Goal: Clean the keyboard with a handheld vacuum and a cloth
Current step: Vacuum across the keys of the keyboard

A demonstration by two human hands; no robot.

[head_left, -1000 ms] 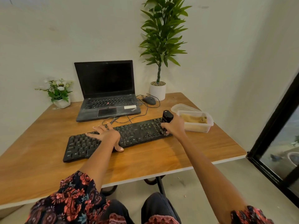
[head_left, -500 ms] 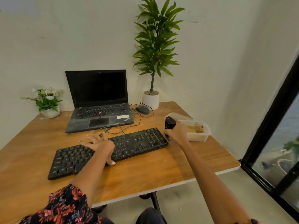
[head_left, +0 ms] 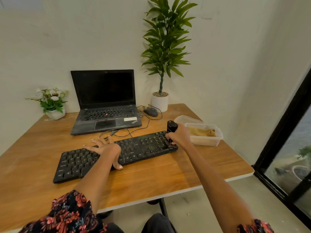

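Your left hand (head_left: 104,147) lies flat with fingers spread across the middle of the black keyboard (head_left: 116,154), thumb hanging over its near edge onto the wooden table (head_left: 151,175). Your right hand (head_left: 179,137) is wrapped around the black handheld vacuum (head_left: 171,130), held upright with its lower end on the keys at the keyboard's right end. Just right of that hand stands a clear plastic container (head_left: 204,137) holding a folded tan cloth (head_left: 202,132); its lid (head_left: 186,118) lies behind it, touching. Beyond your left hand, loose cables (head_left: 124,132) run toward an open laptop (head_left: 105,101), dark-screened, with "ThinkPad" readable on the palm rest beside a white sticker whose text is too small to read. Beyond your right hand sit a mouse (head_left: 151,112) and a tall potted plant (head_left: 164,52). Far left of the laptop is a small flower pot (head_left: 52,102).
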